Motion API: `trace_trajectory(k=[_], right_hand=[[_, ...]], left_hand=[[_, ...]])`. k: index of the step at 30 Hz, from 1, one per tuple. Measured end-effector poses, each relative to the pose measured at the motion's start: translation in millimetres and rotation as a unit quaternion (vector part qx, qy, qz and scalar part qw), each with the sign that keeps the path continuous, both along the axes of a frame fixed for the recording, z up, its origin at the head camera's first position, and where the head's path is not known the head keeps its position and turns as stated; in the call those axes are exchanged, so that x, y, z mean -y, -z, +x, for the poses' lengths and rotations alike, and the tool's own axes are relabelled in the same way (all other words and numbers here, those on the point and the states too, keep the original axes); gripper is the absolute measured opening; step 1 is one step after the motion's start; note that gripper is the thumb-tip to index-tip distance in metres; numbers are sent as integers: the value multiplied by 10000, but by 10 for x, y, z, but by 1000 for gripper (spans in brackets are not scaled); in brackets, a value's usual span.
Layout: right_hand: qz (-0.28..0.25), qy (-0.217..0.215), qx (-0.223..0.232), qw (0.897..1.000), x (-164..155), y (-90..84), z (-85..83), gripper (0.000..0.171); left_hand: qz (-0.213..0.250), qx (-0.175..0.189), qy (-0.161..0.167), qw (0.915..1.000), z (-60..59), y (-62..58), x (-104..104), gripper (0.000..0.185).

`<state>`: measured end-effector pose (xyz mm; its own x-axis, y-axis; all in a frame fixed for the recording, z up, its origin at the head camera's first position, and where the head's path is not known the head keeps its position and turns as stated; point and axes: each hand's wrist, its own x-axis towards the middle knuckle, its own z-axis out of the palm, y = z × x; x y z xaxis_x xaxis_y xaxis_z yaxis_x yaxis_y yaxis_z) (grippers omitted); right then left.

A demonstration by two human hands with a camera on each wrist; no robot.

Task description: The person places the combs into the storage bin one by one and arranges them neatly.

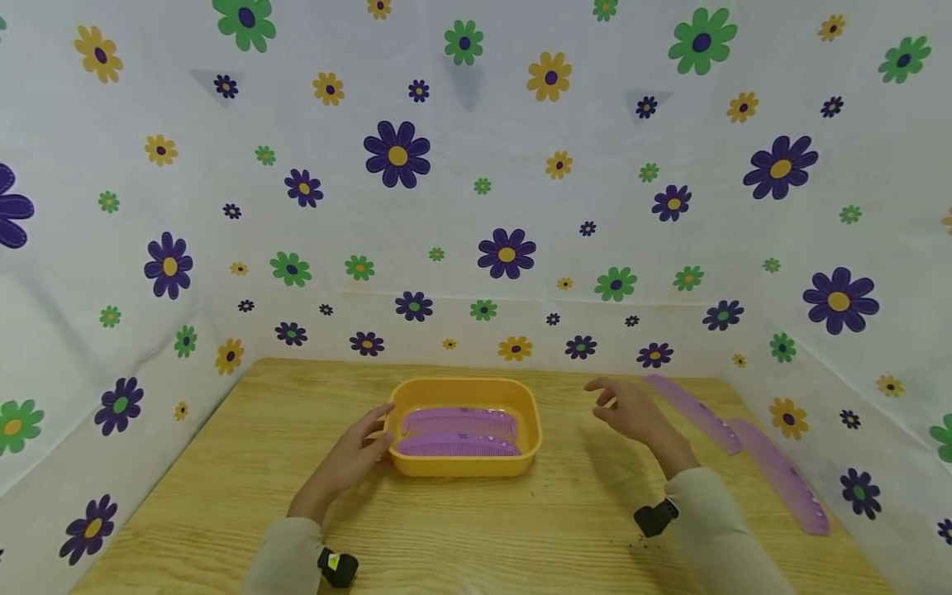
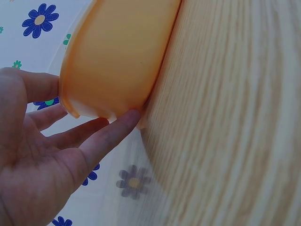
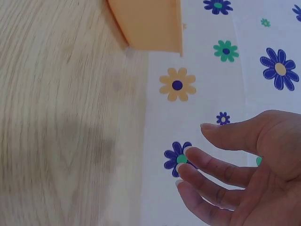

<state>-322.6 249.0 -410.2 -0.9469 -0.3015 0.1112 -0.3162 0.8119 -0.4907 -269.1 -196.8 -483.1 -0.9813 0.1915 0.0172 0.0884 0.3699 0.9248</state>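
L hand (image 1: 355, 453) open, fingers touching yellow tray (image 1: 464, 388) w/ combs (image 1: 457, 434); R hand (image 1: 632, 411) open, empty.

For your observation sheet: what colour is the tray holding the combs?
Orange-yellow tray, clearest in the head view.

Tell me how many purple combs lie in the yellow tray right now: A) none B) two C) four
B: two combs lie side by side in the tray, while two more combs lie outside it on the table to the right; the left hand touches the tray's left side, and the right hand hovers with nothing in its grip.
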Motion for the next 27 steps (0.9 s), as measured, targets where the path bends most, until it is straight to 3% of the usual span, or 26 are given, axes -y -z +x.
trace_trajectory(k=[13,19,27], right_hand=[[136,24,-396,9991,-447,71,78,35],[197,134,-615,9978,-646,145,-2,35],[503,464,-408,9968,-895,150,-120,35]], left_hand=[[-10,109,-58,9999,22,-21,8,55],[4,102,-79,9999,8,-15,9,55],[81,107,-49,9999,9,-13,4,55]])
